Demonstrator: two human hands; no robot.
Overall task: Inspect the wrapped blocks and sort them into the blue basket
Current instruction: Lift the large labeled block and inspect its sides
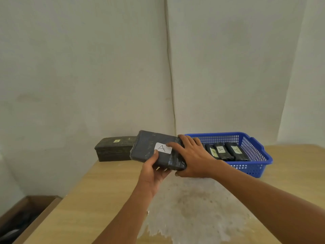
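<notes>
Fingers (173,144) of my right hand (193,155) and left hand (153,170) clamp one wrapped block (149,147), label up, above the tabletop (98,191) beside the blue basket (260,155). Inspection step, I judge; next it goes right, alongside those already inside.

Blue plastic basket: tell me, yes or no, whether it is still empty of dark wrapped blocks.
No: the blue plastic basket already holds a row of dark wrapped blocks bearing pale labels.
</notes>
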